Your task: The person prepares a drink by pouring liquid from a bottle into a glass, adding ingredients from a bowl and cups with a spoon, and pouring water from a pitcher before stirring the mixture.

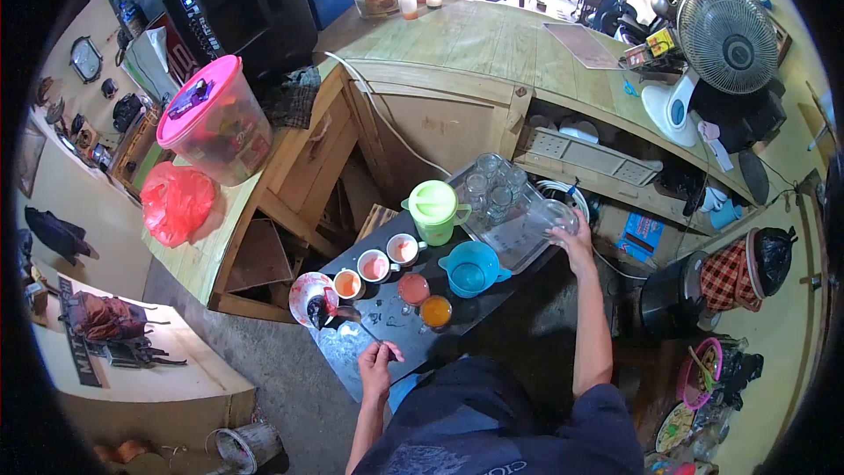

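Note:
Out to the right, my right hand (577,245) is wrapped round a clear glass mug (557,218) at the edge of a metal tray (529,249). Several more clear glass mugs (499,195) stand on that tray. At the front left, my left hand (378,368) is closed in a pinch on the thin handle of a metal spoon (349,312). The spoon's bowl lies near a patterned bowl (303,289) holding something dark. Between my hands are white cups (373,266) with pinkish contents, an orange drink (435,311), a reddish drink (412,289) and a blue jug (469,268).
A green lidded pitcher (433,210) stands behind the cups on the dark low table (387,324). Beyond it runs a wooden counter (457,40) with a fan (703,62) at right. A pink-lidded tub (220,128) and red plastic bag (178,203) sit left.

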`<state>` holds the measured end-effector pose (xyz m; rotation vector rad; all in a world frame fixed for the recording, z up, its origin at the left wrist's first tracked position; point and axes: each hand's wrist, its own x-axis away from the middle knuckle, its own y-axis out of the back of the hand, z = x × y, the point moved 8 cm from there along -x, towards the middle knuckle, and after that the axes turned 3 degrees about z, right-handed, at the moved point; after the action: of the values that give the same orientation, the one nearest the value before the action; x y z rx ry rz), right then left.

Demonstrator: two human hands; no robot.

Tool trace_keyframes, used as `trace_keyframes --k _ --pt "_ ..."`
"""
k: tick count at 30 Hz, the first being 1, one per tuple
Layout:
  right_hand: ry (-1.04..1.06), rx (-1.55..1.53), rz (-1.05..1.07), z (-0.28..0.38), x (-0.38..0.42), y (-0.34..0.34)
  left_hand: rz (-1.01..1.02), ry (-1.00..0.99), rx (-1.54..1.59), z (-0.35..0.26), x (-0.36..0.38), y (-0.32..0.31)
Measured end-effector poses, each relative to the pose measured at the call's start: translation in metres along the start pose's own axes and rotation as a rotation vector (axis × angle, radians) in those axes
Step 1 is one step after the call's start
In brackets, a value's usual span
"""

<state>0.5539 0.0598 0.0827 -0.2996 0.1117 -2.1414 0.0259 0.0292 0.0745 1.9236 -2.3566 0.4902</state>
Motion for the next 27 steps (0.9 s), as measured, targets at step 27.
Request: trace_keyframes --k 27 --pt "0.537 0.364 0.688 -0.017 0.215 -0.317 -0.165 -0.127 0.361 -0.105 0.006 -0.037"
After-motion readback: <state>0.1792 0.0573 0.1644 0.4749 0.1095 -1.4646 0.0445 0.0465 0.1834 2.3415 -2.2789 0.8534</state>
